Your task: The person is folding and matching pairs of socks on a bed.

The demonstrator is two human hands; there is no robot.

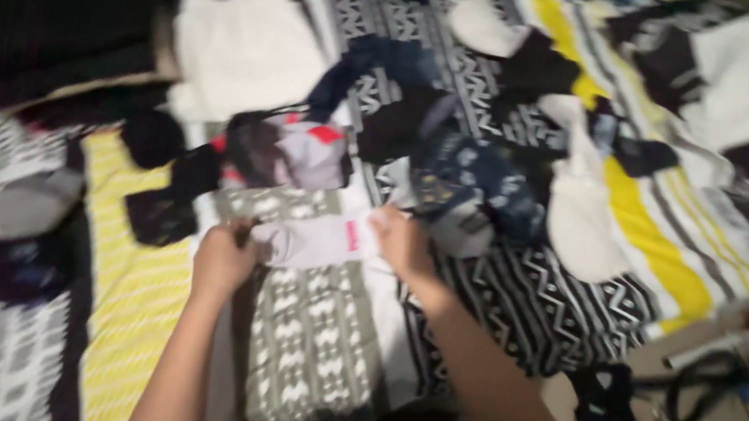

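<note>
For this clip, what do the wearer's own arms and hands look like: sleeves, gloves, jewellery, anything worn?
Both forearms are bare up to the bottom edge of the picture. The left hand and the right hand wear no gloves. No watch, bracelet or ring can be made out, though motion blur could hide small items. A dark patch at the bottom edge by the right arm may be clothing; it is too blurred to tell.
</note>
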